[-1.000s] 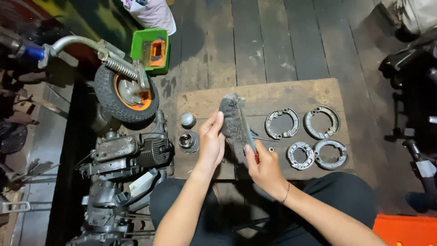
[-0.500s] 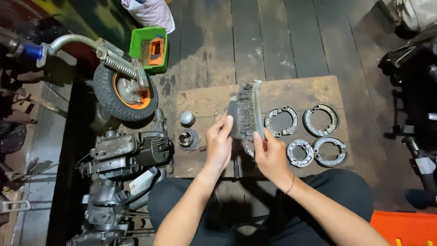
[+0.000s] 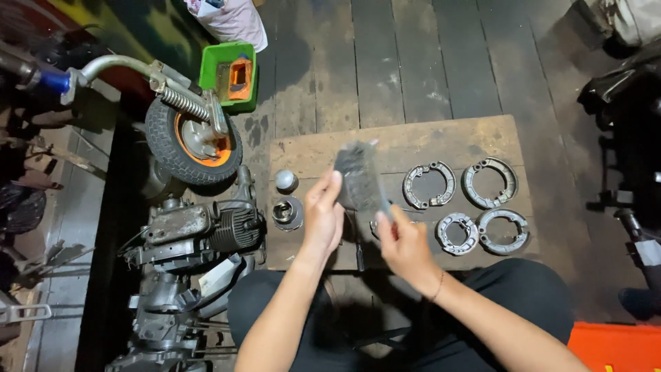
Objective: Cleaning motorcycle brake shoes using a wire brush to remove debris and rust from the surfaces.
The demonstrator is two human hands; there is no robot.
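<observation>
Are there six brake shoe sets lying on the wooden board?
No, only four brake shoe sets lie on the wooden board.

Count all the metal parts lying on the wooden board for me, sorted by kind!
Round grey metal brake-shoe rings: 4
Shiny silver metal dome cap: 1
Dark round metal cup-shaped part: 1
Total: 6
The blurred dark flat piece between both hands is held up, so it is not counted.
</observation>
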